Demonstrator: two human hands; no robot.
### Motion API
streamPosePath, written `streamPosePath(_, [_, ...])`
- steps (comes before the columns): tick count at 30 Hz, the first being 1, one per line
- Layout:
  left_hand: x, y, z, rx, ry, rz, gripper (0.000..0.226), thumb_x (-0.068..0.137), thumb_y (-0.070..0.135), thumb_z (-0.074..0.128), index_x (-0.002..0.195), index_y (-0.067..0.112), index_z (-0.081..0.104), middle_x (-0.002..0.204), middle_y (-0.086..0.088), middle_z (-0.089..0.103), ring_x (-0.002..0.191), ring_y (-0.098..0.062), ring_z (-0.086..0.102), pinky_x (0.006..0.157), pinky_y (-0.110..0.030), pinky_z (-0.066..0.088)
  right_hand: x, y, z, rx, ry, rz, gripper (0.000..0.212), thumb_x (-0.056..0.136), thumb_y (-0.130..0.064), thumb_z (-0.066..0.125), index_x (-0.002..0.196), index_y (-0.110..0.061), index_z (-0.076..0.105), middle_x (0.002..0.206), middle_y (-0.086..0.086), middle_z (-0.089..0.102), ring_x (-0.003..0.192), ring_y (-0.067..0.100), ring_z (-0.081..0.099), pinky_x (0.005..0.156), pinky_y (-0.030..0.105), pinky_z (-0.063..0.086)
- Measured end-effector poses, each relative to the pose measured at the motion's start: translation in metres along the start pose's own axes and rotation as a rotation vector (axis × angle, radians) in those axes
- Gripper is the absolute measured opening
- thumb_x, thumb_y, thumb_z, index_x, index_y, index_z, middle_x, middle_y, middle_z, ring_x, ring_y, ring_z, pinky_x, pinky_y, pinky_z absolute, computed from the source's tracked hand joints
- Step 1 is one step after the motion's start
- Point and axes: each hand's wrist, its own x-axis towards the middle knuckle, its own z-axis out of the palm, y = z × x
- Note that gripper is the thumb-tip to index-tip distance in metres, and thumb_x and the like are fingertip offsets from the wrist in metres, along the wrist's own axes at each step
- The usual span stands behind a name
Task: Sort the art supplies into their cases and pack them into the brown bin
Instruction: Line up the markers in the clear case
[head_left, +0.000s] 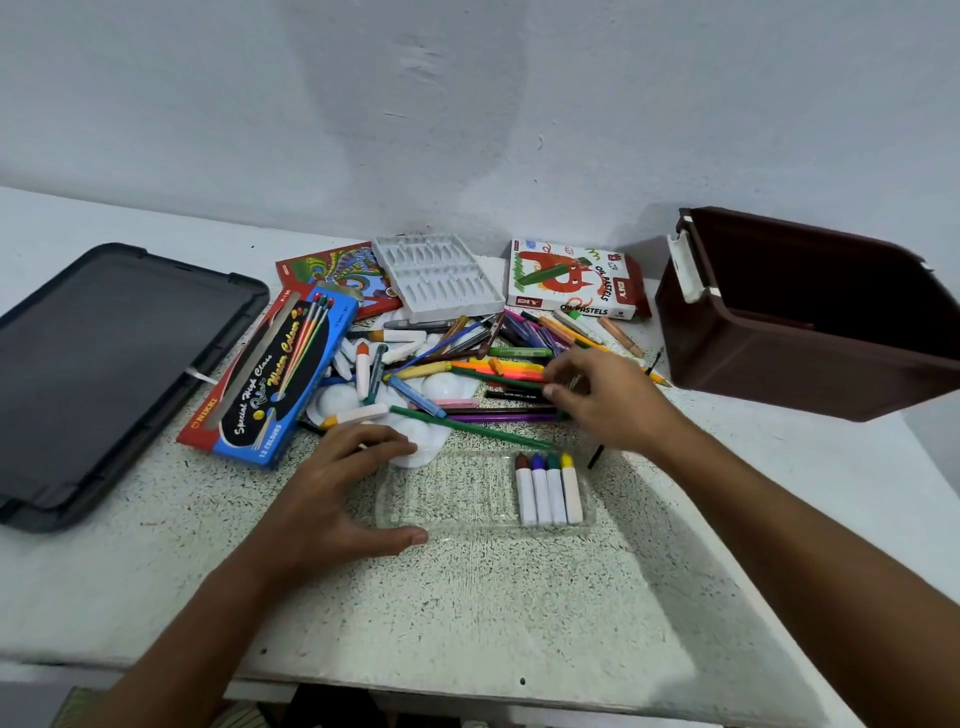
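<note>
With the left hand (332, 486) spread flat, steadying the clear tray (457, 499) on the table (467, 613), the right hand (597, 397) reached into the pile (467, 374), its grip unclear, and would best lift one crayon beside the four (548, 488) already trayed.

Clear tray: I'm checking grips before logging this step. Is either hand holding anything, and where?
Left hand steadies the clear tray at its left end. Right hand reaches into the pens; grip unclear.

Open speckled table (467, 613) lies nearside; the supply pile (467, 364), brown bin (810, 332) and black lid (104, 374) crowd the wall side.
</note>
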Motion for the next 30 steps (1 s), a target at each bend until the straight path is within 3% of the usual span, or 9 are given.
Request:
streamPosePath(8, [0.000, 0.001, -0.002, -0.062, 0.057, -0.021, 0.071, 0.060, 0.064, 0.075, 0.119, 0.026, 0.063, 0.124, 0.017, 0.052, 0.123, -0.001, 0.046, 0.099, -0.011, 0.036, 0.073, 0.033, -0.021, -0.251, 0.190, 0.169, 0.030, 0.095, -0.018, 0.054, 0.125, -0.012, 0.059, 0.120, 0.012, 0.064, 0.107, 0.029, 0.059, 0.092, 0.041, 0.051])
streamPosePath(13, [0.001, 0.001, -0.002, -0.065, 0.104, -0.044, 0.060, 0.069, 0.062, 0.068, 0.116, 0.025, 0.065, 0.122, 0.026, 0.050, 0.120, 0.004, 0.047, 0.096, -0.006, 0.034, 0.099, 0.043, -0.023, -0.341, 0.133, 0.228, 0.029, 0.094, -0.010, 0.053, 0.121, -0.009, 0.062, 0.117, 0.016, 0.066, 0.106, 0.032, 0.060, 0.090, 0.038, 0.052])
streamPosePath(24, [0.001, 0.000, -0.002, -0.079, 0.085, -0.050, 0.059, 0.067, 0.058, 0.073, 0.114, 0.023, 0.067, 0.117, 0.014, 0.057, 0.116, -0.004, 0.052, 0.097, -0.014, 0.039, 0.114, 0.045, -0.024, -0.244, 0.081, 0.294, 0.031, 0.090, -0.012, 0.063, 0.121, -0.009, 0.065, 0.120, 0.018, 0.063, 0.101, 0.030, 0.061, 0.088, 0.034, 0.051])
streamPosePath(30, [0.003, -0.001, -0.002, -0.063, 0.064, -0.013, 0.067, 0.062, 0.059, 0.078, 0.115, 0.020, 0.066, 0.116, 0.010, 0.058, 0.113, -0.007, 0.054, 0.095, -0.014, 0.039, 0.107, 0.043, -0.030, -0.219, 0.065, 0.247, 0.032, 0.094, -0.019, 0.060, 0.123, -0.007, 0.062, 0.124, 0.015, 0.062, 0.110, 0.029, 0.058, 0.094, 0.035, 0.048])
